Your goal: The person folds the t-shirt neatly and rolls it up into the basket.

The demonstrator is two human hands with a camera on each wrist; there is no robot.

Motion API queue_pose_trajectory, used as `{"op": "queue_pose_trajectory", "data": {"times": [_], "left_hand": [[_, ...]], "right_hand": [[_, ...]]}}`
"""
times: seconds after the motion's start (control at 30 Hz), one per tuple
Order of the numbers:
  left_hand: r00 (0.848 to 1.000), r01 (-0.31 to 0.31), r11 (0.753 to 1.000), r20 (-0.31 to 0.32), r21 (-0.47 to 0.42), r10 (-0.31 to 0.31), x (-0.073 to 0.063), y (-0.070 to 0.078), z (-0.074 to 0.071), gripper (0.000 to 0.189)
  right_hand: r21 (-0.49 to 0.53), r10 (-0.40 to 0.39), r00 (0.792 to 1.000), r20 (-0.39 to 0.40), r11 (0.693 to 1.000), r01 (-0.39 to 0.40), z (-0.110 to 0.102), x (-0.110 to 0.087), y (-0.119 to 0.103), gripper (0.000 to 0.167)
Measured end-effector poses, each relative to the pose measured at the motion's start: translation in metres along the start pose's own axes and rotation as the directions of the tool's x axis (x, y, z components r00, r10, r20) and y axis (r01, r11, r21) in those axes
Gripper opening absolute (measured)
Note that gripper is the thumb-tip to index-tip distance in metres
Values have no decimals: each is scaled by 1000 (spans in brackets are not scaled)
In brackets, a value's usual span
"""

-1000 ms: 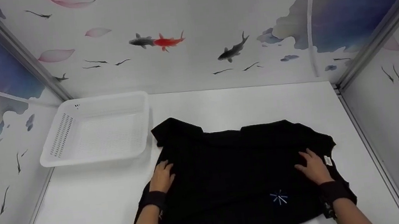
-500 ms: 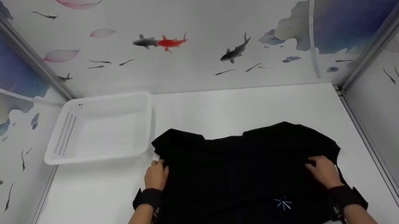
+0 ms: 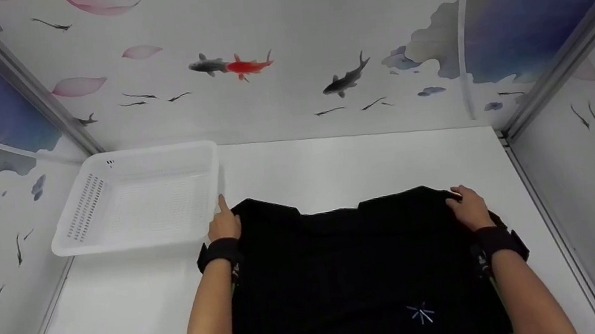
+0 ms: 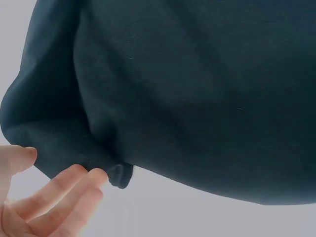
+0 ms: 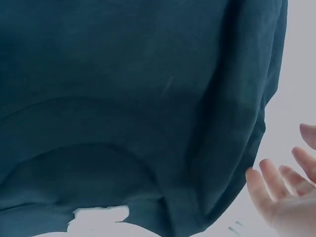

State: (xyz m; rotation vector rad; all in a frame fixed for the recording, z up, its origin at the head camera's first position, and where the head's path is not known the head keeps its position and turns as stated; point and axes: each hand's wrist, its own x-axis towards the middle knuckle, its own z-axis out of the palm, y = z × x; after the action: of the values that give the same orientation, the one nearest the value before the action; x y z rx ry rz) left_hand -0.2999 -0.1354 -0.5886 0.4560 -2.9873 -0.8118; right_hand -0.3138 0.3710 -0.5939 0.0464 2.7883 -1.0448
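Note:
A black short-sleeved shirt (image 3: 354, 272) lies spread on the white table, with a small blue-and-white starburst mark (image 3: 421, 314) near its lower right. At the shirt's upper left corner is my left hand (image 3: 224, 224), index finger pointing forward. In the left wrist view, fingertips (image 4: 97, 177) touch the dark fabric at a folded corner, thumb apart from them. My right hand (image 3: 469, 208) is at the upper right shoulder. The right wrist view shows its fingers (image 5: 273, 178) loosely spread, one fingertip at or very near the cloth's edge. A white patch (image 5: 98, 217) shows at the shirt's curved neckline.
A white perforated plastic basket (image 3: 141, 245) stands at the back left, close to my left hand. The white table (image 3: 133, 298) is bounded by panels printed with fish (image 3: 249, 66) and leaves. Metal rails (image 3: 563, 237) run along the sides.
Both hands have moved away from me along the shirt's sides, up to its shoulder corners. The shirt has shifted toward me, and its right sleeve area is now partly behind the right hand.

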Motion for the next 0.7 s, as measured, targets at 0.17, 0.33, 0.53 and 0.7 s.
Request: {"op": "queue_pose_trajectory", "data": {"times": [0.17, 0.33, 0.53, 0.7], "left_hand": [[999, -19, 999, -26, 40, 21, 6, 1, 6, 40], [989, -102, 988, -99, 119, 114, 8, 6, 15, 11], [956, -201, 963, -180, 178, 233, 7, 7, 24, 12], [935, -286, 940, -158, 188, 316, 7, 6, 18, 9]], "right_hand": [[27, -25, 994, 104, 999, 22, 15, 21, -6, 52], [11, 44, 982, 182, 999, -46, 26, 33, -10, 58], [-59, 184, 970, 160, 982, -177, 35, 36, -15, 65], [-65, 170, 985, 42, 984, -167, 39, 32, -19, 54]]}}
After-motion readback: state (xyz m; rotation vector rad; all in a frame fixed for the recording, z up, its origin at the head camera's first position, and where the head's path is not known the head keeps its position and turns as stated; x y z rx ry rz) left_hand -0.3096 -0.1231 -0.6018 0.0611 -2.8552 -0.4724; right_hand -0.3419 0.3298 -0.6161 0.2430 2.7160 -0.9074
